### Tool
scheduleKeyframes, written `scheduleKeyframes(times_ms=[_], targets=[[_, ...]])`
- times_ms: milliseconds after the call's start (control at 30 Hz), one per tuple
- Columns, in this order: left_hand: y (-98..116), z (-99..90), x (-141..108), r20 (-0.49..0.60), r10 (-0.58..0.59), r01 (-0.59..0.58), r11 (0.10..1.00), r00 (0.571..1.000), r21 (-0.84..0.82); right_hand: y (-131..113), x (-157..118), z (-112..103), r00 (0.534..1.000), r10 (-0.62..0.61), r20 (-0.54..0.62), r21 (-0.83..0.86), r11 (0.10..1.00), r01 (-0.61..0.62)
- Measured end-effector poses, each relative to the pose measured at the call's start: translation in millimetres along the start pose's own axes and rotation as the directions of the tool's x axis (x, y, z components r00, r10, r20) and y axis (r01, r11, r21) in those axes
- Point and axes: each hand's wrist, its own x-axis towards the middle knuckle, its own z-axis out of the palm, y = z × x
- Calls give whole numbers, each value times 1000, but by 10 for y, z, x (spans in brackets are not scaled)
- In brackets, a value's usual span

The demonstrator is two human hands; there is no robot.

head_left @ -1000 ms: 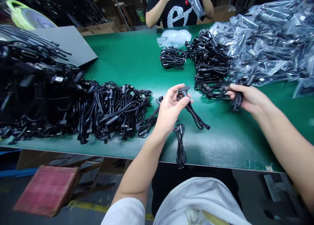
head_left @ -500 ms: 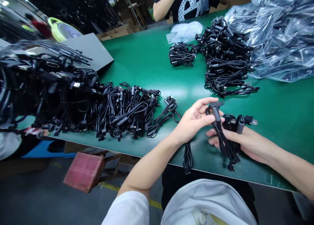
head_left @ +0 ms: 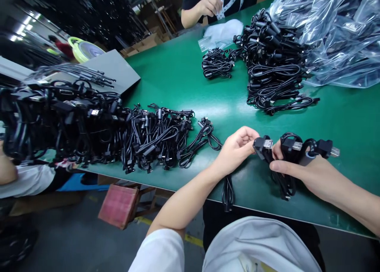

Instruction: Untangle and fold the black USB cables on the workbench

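Above the green table (head_left: 172, 82), my right hand (head_left: 314, 175) grips several coiled black cables (head_left: 285, 181), whose metal plugs point right. My left hand (head_left: 239, 149) pinches the leftmost cable (head_left: 263, 147) of this bunch near its plug, with the fingers curled. Under my left forearm, another coiled cable (head_left: 228, 193) lies at the table's front edge. A loose cable coil (head_left: 200, 141) rests left of my left hand.
Piles of black cables (head_left: 160, 133) cover the left side. More cables (head_left: 273, 66) lie at the back right beside clear plastic bags (head_left: 338, 34). A person's hand (head_left: 210, 4) shows across the table near small bags (head_left: 222, 31). A red stool (head_left: 118, 204) stands below.
The cable between my hands has turned, so its metal plug now faces right beside the others. My left fingers have curled in closer. Across the table, a person's hand has come into view.
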Motion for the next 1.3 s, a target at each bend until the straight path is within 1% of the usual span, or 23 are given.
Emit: scheduleKeyframes(times_ms=[67, 167, 233, 367, 500, 667, 800, 900, 1100, 1200, 1300], targets=[[1, 8, -8, 42, -39, 41, 998, 998, -43, 23, -3, 1, 1000, 16, -18, -17, 1000, -16], [11, 30, -17, 44, -53, 59, 986, 998, -155, 48, 1, 0, 998, 23, -63, -31, 999, -25], [9, 43, -13, 39, -61, 67, 979, 997, -193, 58, 6, -4, 997, 34, -76, -28, 999, -36], [-8, 50, 12, -4, -133, 130, 971, 991, -202, 45, 17, 5, 996, 71, -51, 9, 997, -71], [8, 48, 16, 4, -164, 161, 960, 986, -229, -11, 43, 38, 996, 83, -11, 100, 992, -82], [53, 58, -14, -28, -202, 190, 953, 979, -238, -50, 68, 73, 993, 116, -24, 123, 986, -112], [50, 41, -18, -12, -244, 232, 936, 970, -266, -40, 57, 83, 992, 122, -25, 127, 985, -118], [29, 26, -14, 3, -248, 238, 924, 969, -300, -16, 45, 90, 991, 135, -8, 121, 984, -133], [-18, 13, -9, 25, -246, 241, 920, 969, -308, 17, 47, 98, 989, 148, 3, 156, 977, -146], [-43, 11, -1, 34, -229, 228, 922, 973, -313, 13, 52, 106, 988, 156, 1, 170, 973, -154], [-60, 28, 5, 37, -195, 197, 938, 980, -285, 1, 74, 131, 979, 201, 15, 222, 954, -199]])
